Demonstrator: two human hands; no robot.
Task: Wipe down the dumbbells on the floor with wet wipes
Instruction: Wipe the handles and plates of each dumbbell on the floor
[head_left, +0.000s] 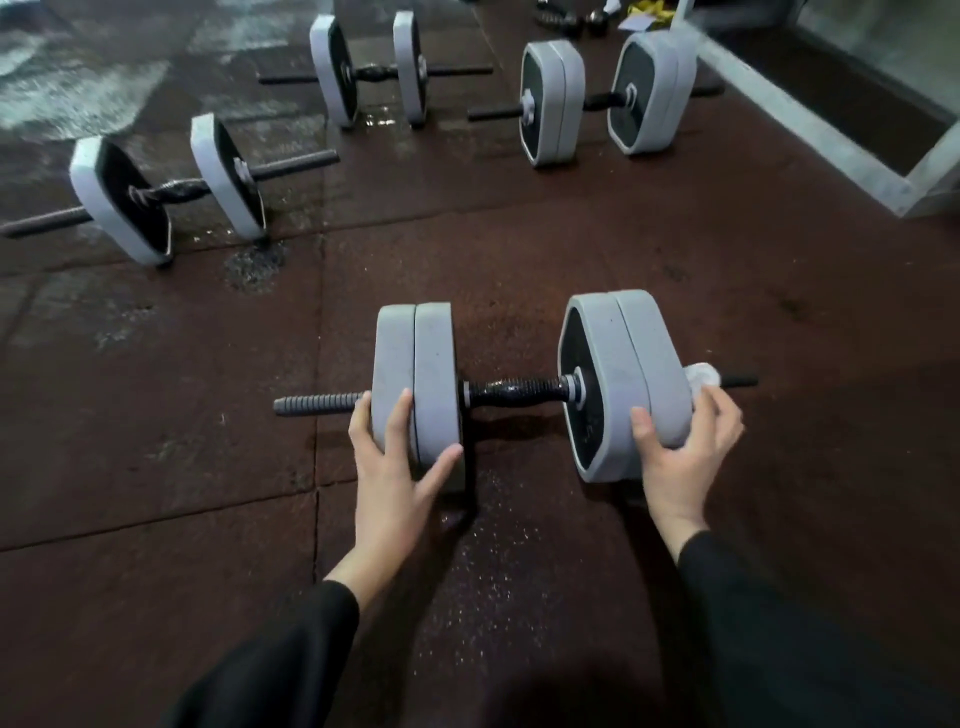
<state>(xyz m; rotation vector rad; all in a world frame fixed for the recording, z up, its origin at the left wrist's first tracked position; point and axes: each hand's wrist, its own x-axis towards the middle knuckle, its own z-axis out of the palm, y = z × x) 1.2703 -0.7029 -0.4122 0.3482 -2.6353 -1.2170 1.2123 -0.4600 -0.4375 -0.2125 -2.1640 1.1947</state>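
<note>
The nearest dumbbell (514, 393) lies across the brown floor in front of me, with two grey plates at each end and a black ribbed handle. My left hand (392, 467) grips the lower edge of its left plates (415, 374), thumb on the inner face. My right hand (680, 452) wraps around the right plates (623, 374), thumb in front, fingers behind. A crumpled white wet wipe (702, 375) sits pressed between those fingers and the outer plate face, next to the bar end.
Three more grey dumbbells stand farther off: one at the far left (156, 192), one at the back centre (371, 70), one at the back right (602, 98). A grey concrete ledge (810, 124) runs along the right. Wet patches mark the rubber floor tiles.
</note>
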